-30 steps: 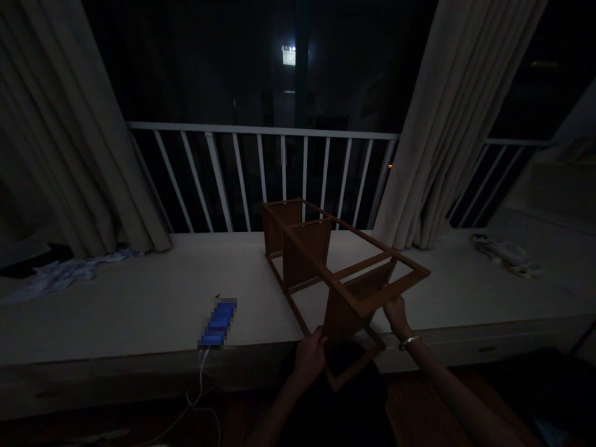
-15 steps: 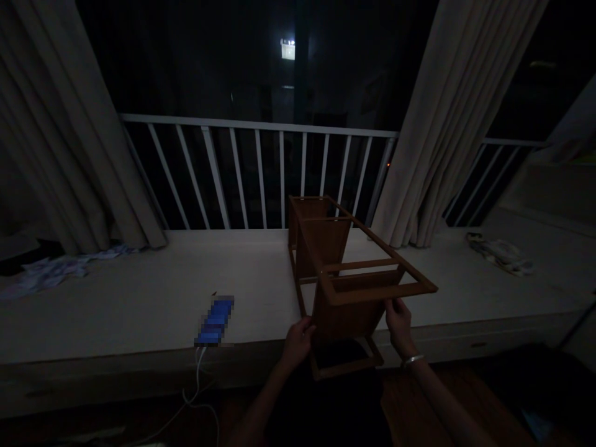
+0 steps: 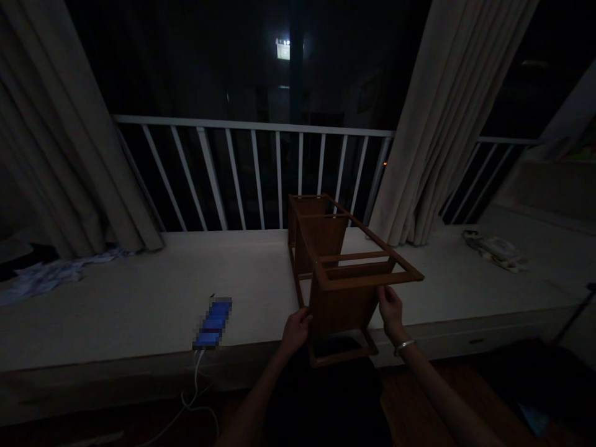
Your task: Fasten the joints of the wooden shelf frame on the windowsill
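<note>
A brown wooden shelf rack (image 3: pixel 342 307) with several boards lies on its side, its far end on the pale window ledge (image 3: pixel 242 267) and its near end out over my lap. My left hand (image 3: pixel 297 329) is closed around the frame at the near left edge. On the other side, my right hand (image 3: pixel 390 308), with a bracelet at the wrist, grips the rack's right edge below the upper rail. Parts of the fingers on both hands are hidden behind the wood.
A blurred blue phone-like slab (image 3: pixel 213 324) with white cables (image 3: pixel 198 379) lies left on the ledge. White railings (image 3: pixel 254 127) and curtains (image 3: pixel 431 155) stand behind. Cloth (image 3: pixel 496 250) rests at the right, papers or fabric (image 3: pixel 51 273) at the left. The room is dim.
The rack's near end has shifted slightly left and up in view, with both hands still on it. The whole view has moved a little as well.
</note>
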Demonstrator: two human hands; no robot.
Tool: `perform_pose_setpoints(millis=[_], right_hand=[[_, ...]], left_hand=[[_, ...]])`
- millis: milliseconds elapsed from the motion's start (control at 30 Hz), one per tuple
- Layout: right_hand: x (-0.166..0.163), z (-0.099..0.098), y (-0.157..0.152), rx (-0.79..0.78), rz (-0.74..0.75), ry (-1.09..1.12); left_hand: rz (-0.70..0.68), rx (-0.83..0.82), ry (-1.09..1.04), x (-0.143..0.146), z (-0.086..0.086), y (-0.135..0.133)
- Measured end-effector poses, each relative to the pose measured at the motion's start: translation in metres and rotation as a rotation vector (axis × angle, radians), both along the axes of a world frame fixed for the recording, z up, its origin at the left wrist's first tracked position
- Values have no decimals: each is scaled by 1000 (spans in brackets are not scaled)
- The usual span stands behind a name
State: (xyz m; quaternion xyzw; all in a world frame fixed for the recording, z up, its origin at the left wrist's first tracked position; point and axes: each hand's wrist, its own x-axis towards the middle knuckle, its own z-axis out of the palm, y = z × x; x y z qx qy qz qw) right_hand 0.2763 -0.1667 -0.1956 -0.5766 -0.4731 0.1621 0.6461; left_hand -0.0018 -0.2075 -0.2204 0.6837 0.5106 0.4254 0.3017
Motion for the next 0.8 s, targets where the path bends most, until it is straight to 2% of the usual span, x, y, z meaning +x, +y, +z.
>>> perform_pose_setpoints(millis=[167,300,533,633,800], right_hand=[[-3,-1,6,4,3,10],[-4,1,7,21,3,-6],[-3,9,18,33,-58,-37],[-2,7,17,21,-58,-36],[-2,4,8,25,-29,-45]], left_hand=[[-51,8,-26,-4,5,3],[-12,0,-42,-3,7,4],[-35,13,-36,-1,18,11],[-57,21,-15,-1,15,11],[-11,-3,17,1,5,9]])
